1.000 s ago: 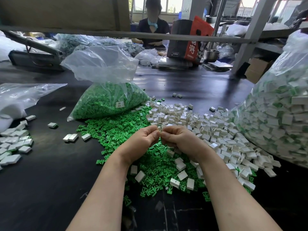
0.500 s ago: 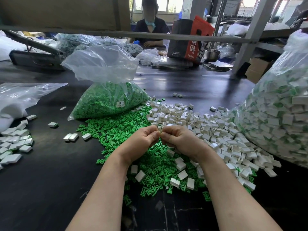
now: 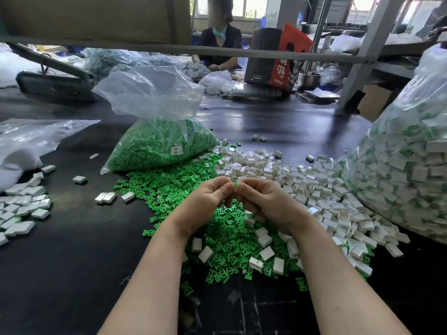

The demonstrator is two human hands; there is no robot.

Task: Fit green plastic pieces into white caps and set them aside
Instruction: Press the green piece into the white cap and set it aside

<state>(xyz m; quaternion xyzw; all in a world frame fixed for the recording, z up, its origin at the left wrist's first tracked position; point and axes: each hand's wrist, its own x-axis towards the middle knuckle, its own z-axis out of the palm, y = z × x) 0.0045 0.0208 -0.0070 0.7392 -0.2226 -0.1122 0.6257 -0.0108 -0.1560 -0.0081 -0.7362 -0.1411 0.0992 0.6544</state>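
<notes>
Sprawling green pieces [image 3: 169, 192], white caps [image 3: 314, 189], black table [image 3: 72, 262].

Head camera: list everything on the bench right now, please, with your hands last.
green pieces: loose heap, green, centre
white caps: loose heap, white, centre right
bag of green pieces: one, clear, behind heap
big bag: one, clear, white-and-green parts, right
finished caps: small pile, white, left
empty bag: one, clear, left
table: one, black
left hand: pinching a small part, centre
right hand: pinching it too
</notes>
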